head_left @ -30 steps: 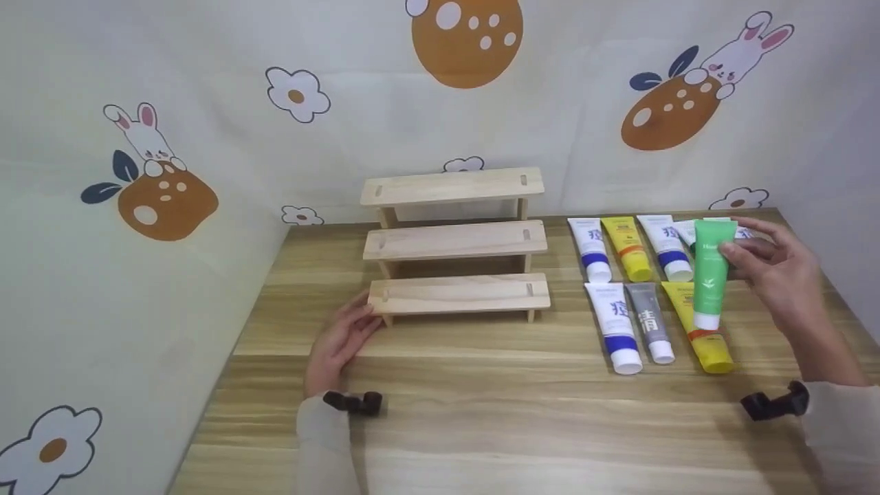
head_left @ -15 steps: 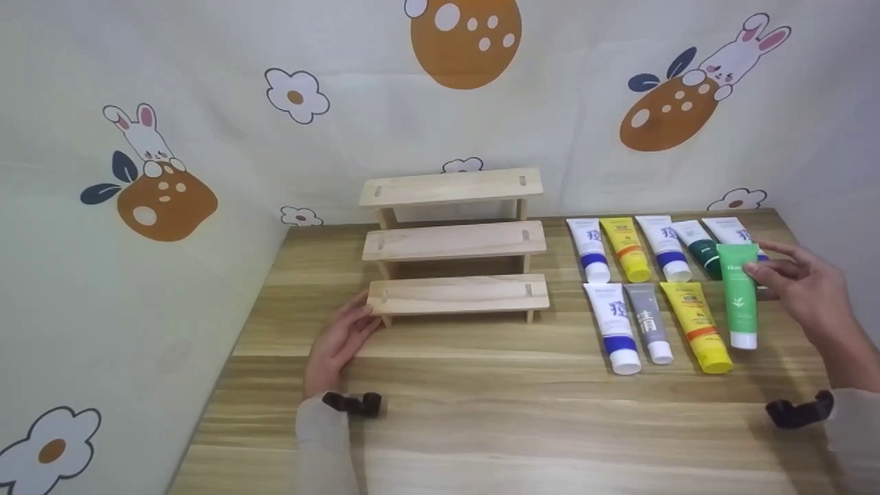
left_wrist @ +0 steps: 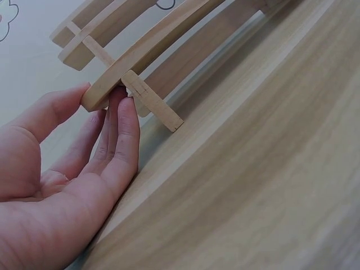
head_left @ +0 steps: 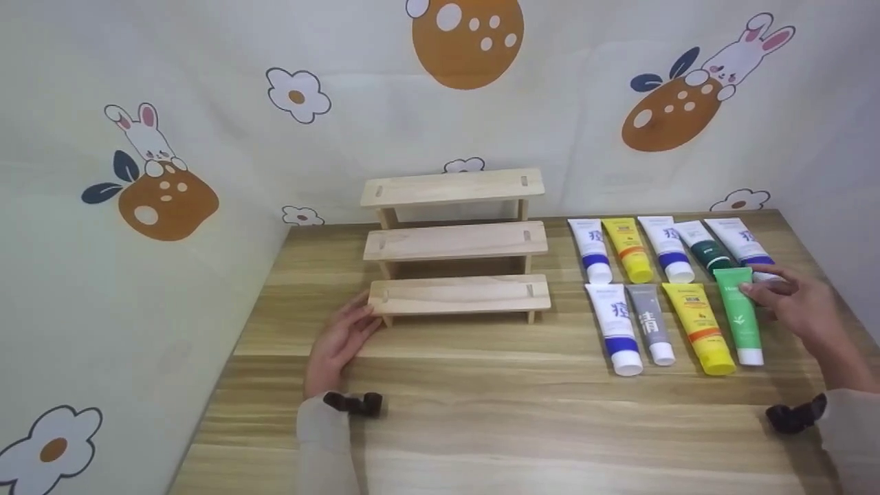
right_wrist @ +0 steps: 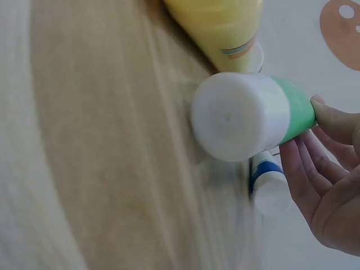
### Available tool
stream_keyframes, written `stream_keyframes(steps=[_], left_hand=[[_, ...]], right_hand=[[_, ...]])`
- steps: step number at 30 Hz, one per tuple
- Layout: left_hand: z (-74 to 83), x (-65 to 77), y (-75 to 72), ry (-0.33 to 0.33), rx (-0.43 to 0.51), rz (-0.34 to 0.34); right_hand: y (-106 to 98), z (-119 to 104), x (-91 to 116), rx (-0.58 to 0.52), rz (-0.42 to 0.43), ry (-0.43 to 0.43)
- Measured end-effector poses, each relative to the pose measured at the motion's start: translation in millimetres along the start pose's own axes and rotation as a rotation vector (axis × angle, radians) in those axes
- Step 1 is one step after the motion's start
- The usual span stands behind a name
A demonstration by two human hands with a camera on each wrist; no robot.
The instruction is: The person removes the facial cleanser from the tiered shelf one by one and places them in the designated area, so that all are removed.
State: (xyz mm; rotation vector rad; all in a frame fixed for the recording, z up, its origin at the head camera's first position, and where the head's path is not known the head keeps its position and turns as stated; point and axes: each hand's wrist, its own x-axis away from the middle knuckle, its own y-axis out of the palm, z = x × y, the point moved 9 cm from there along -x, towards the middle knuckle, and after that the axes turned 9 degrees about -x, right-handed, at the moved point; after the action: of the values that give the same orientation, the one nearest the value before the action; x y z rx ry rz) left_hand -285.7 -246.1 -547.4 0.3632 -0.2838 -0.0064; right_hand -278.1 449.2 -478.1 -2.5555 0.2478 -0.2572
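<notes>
In the head view, a three-step wooden display stand (head_left: pixel 459 295) stands at the back middle of the table. My left hand (head_left: pixel 344 337) pinches the left end of its lowest step. In the left wrist view, the thumb lies against the step's end and the fingers (left_wrist: pixel 128 132) are under the board, beside a leg. At the right, my right hand (head_left: pixel 801 302) holds a green squeeze tube (head_left: pixel 741 316) by its upper edge, thumb on the front. The tube's white cap (right_wrist: pixel 228 115) faces the right wrist camera. A yellow tube (head_left: pixel 700 330) lies just left of it.
Several tubes lie in two rows on the wooden table (head_left: pixel 481 412): white-and-blue ones (head_left: pixel 613 330), a grey one (head_left: pixel 650 323), another yellow one (head_left: pixel 627 249) and a dark green one (head_left: pixel 705 246). A patterned cloth (head_left: pixel 577 103) hangs behind.
My right hand has brought the green tube rightward, then down toward the viewer, to the right of the front yellow tube. My left hand has stayed on the stand.
</notes>
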Motion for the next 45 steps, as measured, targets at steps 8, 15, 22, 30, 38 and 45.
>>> stream_keyframes(steps=[8,15,22,30,38,45], left_hand=[[-0.1,2.2,0.6,-0.003,0.028,-0.001],[-0.7,1.0,-0.9,-0.006,0.037,0.01],[0.2,0.0,-1.8,0.013,0.034,0.025],[1.6,0.5,-4.8,0.018,0.023,0.054],[0.7,0.8,-7.4,0.007,0.048,0.083],[0.8,0.8,-7.5,0.008,0.063,0.067]], right_hand=[[7.2,15.0,-6.4,0.038,-0.053,0.013],[11.0,21.3,-8.9,0.034,-0.134,0.073],[8.7,27.9,-11.1,0.016,-0.148,0.167],[11.5,28.0,-11.5,0.014,-0.216,0.18],[14.4,27.5,-13.6,0.038,-0.256,0.205],[16.2,24.9,-16.6,0.053,-0.24,0.187]])
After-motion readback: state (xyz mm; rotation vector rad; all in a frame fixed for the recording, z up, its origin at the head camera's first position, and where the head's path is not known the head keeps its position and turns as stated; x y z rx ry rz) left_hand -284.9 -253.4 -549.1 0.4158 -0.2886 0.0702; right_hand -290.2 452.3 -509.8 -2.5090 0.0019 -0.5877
